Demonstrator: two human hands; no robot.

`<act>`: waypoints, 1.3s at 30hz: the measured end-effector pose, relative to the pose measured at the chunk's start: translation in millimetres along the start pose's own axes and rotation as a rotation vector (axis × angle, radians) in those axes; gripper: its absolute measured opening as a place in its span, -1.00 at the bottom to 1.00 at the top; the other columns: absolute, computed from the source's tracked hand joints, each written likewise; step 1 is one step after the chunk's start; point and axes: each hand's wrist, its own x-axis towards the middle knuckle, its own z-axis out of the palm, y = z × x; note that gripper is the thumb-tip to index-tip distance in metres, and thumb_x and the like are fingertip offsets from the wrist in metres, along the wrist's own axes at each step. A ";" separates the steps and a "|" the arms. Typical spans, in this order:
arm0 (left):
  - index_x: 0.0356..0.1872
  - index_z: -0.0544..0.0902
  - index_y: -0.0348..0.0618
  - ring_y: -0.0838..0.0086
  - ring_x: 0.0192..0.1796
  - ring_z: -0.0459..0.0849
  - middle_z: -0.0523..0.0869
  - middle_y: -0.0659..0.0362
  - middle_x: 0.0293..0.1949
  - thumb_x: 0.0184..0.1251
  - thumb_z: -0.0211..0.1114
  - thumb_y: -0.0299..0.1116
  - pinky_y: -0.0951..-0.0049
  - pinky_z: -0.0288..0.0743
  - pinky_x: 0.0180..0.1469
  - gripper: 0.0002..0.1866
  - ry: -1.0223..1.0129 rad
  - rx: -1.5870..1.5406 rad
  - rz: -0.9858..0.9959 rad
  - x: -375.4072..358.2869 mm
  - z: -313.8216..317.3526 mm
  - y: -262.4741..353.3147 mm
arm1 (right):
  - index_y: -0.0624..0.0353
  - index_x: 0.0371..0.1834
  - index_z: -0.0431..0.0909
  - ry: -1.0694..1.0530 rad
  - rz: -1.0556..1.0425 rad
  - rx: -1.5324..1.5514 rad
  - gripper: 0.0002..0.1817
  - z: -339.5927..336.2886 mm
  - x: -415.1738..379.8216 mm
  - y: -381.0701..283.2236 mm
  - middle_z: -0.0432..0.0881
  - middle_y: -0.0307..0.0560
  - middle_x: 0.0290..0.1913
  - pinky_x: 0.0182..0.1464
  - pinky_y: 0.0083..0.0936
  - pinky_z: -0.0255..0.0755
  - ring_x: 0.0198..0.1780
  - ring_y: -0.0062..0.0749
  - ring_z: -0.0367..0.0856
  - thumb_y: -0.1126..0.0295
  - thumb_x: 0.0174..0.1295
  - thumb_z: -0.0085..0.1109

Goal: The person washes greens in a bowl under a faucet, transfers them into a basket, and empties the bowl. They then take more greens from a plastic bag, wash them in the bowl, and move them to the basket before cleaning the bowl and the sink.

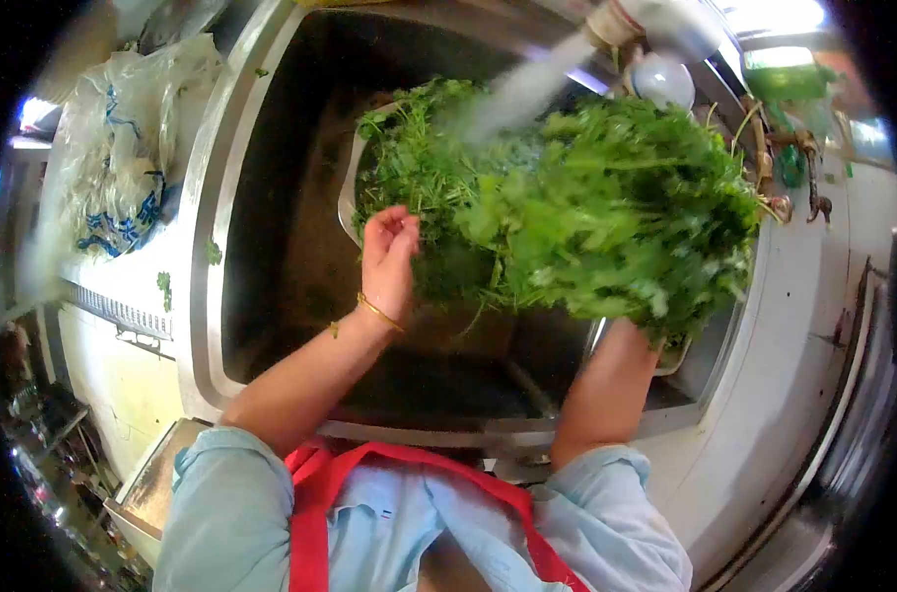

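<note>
My left hand (391,259) is above the left side of the sink, its fingers curled together beside a tray of leafy greens; whether anything small is between them I cannot make out. A large bunch of leafy greens (616,207) covers my right hand, and only my right forearm shows below it. More cut greens (419,148) lie in a pale tray (349,187) inside the dark sink (300,197). Water streams from the tap (616,25) onto the greens.
A crumpled clear plastic bag (123,148) with blue print lies on the left counter. Leaf scraps dot the sink's left rim (207,286). Pipes and a valve (813,178) stand at the right, with a green bottle (789,79) behind.
</note>
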 end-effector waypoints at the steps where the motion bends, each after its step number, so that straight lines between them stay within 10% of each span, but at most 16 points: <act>1: 0.11 0.40 -0.18 0.50 -0.03 0.51 0.57 0.18 -0.03 0.31 0.13 -0.37 0.48 0.39 0.02 -0.64 0.003 -0.006 -0.037 -8.7 -1.1 -5.0 | 0.10 0.24 0.37 0.018 -0.024 -0.019 -0.32 -6.2 1.0 -15.5 0.45 -0.05 0.19 0.25 -0.21 0.30 0.15 -0.19 0.45 -0.10 0.15 0.12; 17: -0.06 0.53 -0.12 0.53 -0.22 0.57 0.63 0.23 -0.20 0.29 0.18 -0.44 0.50 0.47 -0.11 -0.79 -0.171 0.362 -0.209 -51.7 -38.3 -12.0 | 0.09 0.17 0.47 0.610 -0.200 -0.676 -0.40 -211.6 39.8 -266.1 0.54 -0.06 0.11 0.22 -0.25 0.31 0.07 -0.23 0.51 -0.05 0.14 0.15; 19: -0.06 0.54 -0.14 0.48 -0.15 0.58 0.62 0.19 -0.17 0.22 0.21 -0.48 0.48 0.47 -0.06 -0.75 -0.354 0.687 0.130 -49.9 -44.5 -24.4 | 0.26 0.22 0.44 0.393 -0.223 -1.180 -0.15 -336.6 79.2 -236.7 0.51 0.03 0.17 0.27 -0.35 0.23 0.18 -0.25 0.46 -0.21 0.01 0.23; 20: -0.06 0.54 -0.15 0.45 -0.11 0.58 0.62 0.17 -0.15 0.19 0.23 -0.50 0.47 0.47 -0.03 -0.73 -0.421 0.853 0.307 -51.1 -49.3 -24.6 | 0.33 0.31 0.30 0.650 0.102 -1.513 0.04 -327.2 71.9 -210.5 0.37 0.16 0.29 0.32 -0.32 0.16 0.30 -0.18 0.35 -0.28 -0.10 0.29; 22: -0.01 0.54 -0.13 0.16 0.16 0.46 0.52 0.00 0.09 -0.09 0.37 -0.48 0.17 0.32 0.20 -0.52 -0.663 1.413 0.792 -52.5 -32.1 -3.7 | 0.24 0.49 -0.22 0.401 0.279 -1.474 0.33 -327.2 55.0 -135.6 0.03 0.28 0.45 0.39 -0.28 0.05 0.43 -0.09 0.13 -0.30 -0.18 0.35; 25: 0.34 0.30 0.29 0.03 0.47 -0.04 0.07 0.02 0.43 -0.21 0.53 -0.07 -0.21 -0.31 0.42 -0.07 -0.808 1.867 0.763 -52.1 -13.1 -16.3 | 0.32 0.42 -0.02 0.396 0.642 -1.655 0.26 -364.8 59.9 -68.7 0.10 0.31 0.41 0.39 -0.24 0.05 0.42 -0.05 0.14 -0.41 -0.19 0.24; 28: 0.40 0.17 0.40 0.07 0.50 -0.09 -0.03 0.13 0.48 -0.14 0.49 -0.03 -0.35 -0.37 0.37 -0.02 -0.999 1.964 0.929 -30.5 -0.1 -51.8 | 0.41 0.35 0.18 0.484 0.746 -1.704 0.26 -381.7 63.3 -58.8 0.17 0.33 0.38 0.38 -0.19 0.06 0.41 0.00 0.15 -0.51 -0.20 0.12; 30: 0.41 0.14 0.40 0.04 0.51 -0.13 -0.04 0.15 0.49 -0.09 0.41 0.11 -0.41 -0.41 0.34 -0.04 -1.031 2.057 1.127 -5.6 19.9 -69.2 | 0.36 0.32 0.26 0.458 0.669 -1.852 0.17 -383.3 65.6 -76.2 0.25 0.37 0.33 0.38 -0.19 0.07 0.36 0.06 0.24 -0.52 -0.11 0.03; 31: 0.42 0.13 0.41 0.02 0.51 -0.16 -0.06 0.16 0.49 -0.07 0.37 0.16 -0.44 -0.42 0.32 -0.05 -1.008 1.982 1.022 5.5 33.5 -69.1 | 0.25 0.33 0.28 0.285 0.186 -1.835 0.08 -396.2 58.7 -82.5 0.32 0.34 0.29 0.37 -0.19 0.09 0.33 0.06 0.29 -0.46 -0.05 0.03; 35: 0.43 0.08 0.49 -0.06 0.51 -0.29 -0.18 0.17 0.51 0.02 0.18 0.34 -0.54 -0.46 0.26 -0.11 -0.676 1.907 0.678 61.6 68.0 -49.8 | 0.12 0.28 0.38 0.128 0.364 -2.410 -0.23 -235.2 38.1 -120.2 0.42 0.17 0.25 0.34 -0.22 0.17 0.28 -0.01 0.37 -0.09 0.05 0.24; 37: 0.42 0.09 0.53 -0.06 0.50 -0.33 -0.22 0.19 0.52 0.07 0.25 0.21 -0.48 -0.39 0.29 -0.16 -0.616 1.969 0.538 82.5 71.9 -49.6 | 0.16 0.18 0.46 -0.113 -0.361 -2.365 -0.40 -200.1 39.5 -102.8 0.47 0.14 0.20 0.32 -0.17 0.18 0.25 -0.01 0.40 0.13 0.06 0.27; 39: 0.42 0.08 0.56 -0.05 0.51 -0.35 -0.24 0.19 0.52 0.11 0.28 0.13 -0.36 -0.24 0.36 -0.17 -0.550 2.048 0.455 102.6 72.2 -69.6 | 0.15 0.12 0.49 -0.289 -0.593 -2.020 -0.46 -118.8 34.0 -67.3 0.48 0.15 0.18 0.31 -0.14 0.19 0.23 -0.01 0.40 0.24 0.03 0.30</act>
